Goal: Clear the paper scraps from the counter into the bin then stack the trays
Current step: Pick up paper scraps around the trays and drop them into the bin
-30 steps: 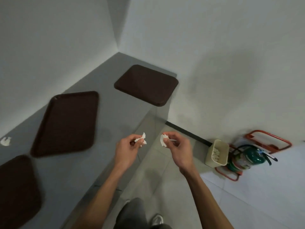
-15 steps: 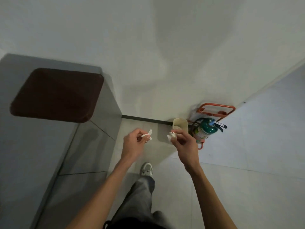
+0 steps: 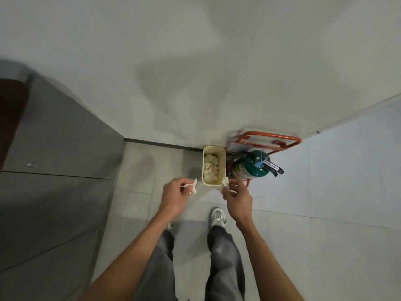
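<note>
A cream bin (image 3: 221,154) stands on the floor by the wall, holding several crumpled white scraps. My left hand (image 3: 174,197) pinches a white paper scrap (image 3: 193,187) just left of the bin's near end. My right hand (image 3: 237,198) pinches another white scrap (image 3: 224,182) right at the bin's near right corner. A dark brown tray (image 3: 12,109) shows only partly at the far left, on the grey counter (image 3: 58,131).
A green fire extinguisher (image 3: 252,167) in an orange stand (image 3: 271,141) sits right of the bin against the white wall. My legs and a white shoe (image 3: 217,217) are on the tiled floor below my hands. The counter's grey side panel fills the left.
I have turned away from the counter and stepped toward the bin. Both hands, each still pinching a scrap, now hover at the bin's near end. The trays have slid out of view leftward.
</note>
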`<state>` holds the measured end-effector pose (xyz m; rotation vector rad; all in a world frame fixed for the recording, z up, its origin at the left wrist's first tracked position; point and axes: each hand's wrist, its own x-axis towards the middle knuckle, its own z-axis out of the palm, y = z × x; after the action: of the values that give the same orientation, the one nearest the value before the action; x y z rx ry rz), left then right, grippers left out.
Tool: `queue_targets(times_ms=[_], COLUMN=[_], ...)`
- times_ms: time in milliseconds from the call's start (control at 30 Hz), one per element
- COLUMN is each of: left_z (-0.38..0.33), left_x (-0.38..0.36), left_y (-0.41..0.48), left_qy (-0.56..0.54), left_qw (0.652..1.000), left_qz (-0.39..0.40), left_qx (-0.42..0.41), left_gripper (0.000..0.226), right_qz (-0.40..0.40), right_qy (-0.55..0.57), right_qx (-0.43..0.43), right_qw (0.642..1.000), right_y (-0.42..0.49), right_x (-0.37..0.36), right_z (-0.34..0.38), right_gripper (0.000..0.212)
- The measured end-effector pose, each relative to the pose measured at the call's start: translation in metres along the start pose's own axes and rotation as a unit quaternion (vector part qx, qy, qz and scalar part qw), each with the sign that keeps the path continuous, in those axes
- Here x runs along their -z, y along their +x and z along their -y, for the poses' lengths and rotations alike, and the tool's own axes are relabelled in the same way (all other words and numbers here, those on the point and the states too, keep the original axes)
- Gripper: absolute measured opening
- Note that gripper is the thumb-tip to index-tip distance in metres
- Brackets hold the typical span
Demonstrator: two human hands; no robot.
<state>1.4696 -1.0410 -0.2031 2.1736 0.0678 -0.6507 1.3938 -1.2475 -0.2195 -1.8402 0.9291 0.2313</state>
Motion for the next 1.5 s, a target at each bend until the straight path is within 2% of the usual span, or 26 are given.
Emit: queue_targets(times_ms=[233, 433, 500, 600, 700, 800, 1033, 1267, 1500], left_z=[0.042, 0.085, 0.092, 0.098, 0.103, 0.106, 0.092, 0.087, 0.106], left_x=[-0.124, -0.209, -0.228, -0.245, -0.239, -0.212, -0.09, 0.058, 0.176], left_y=[0.093, 0.165, 0.189, 0.211, 0.215, 0.199, 0.095, -0.091, -0.307], left_qy=[-0.04, -0.01, -0.015, 0.0, 0.029, 0.044, 0.079, 0.073, 0.045], left_qw=[0.993, 0.988, 0.986, 0.984, 0.984, 0.987, 0.989, 0.965, 0.918], left_qz=[-0.053, -0.058, -0.041, 0.027, 0.034, 0.008, -0.1, -0.248, -0.39], left_qx=[0.098, 0.146, 0.162, 0.173, 0.174, 0.153, 0.08, 0.051, 0.062], left_gripper=[0.015, 0.011, 0.015, 0.038, 0.045, 0.05, 0.048, 0.047, 0.042], right_qz=[0.091, 0.118, 0.13, 0.156, 0.153, 0.14, 0.145, 0.147, 0.204], right_qy=[-0.143, -0.246, -0.272, -0.287, -0.295, -0.289, -0.239, -0.23, -0.202], right_qx=[0.007, 0.04, 0.051, 0.064, 0.066, 0.083, 0.234, 0.394, 0.479], right_qw=[0.986, 0.961, 0.952, 0.943, 0.941, 0.943, 0.931, 0.878, 0.83], right_y=[0.149, 0.246, 0.271, 0.297, 0.301, 0.278, 0.154, -0.038, -0.236], right_x=[-0.025, -0.058, -0.07, -0.086, -0.09, -0.087, -0.09, -0.1, -0.119], right_z=[-0.09, -0.128, -0.132, -0.138, -0.129, -0.107, -0.025, 0.067, 0.118], right_gripper=[0.02, 0.024, 0.028, 0.039, 0.046, 0.043, 0.04, 0.046, 0.046])
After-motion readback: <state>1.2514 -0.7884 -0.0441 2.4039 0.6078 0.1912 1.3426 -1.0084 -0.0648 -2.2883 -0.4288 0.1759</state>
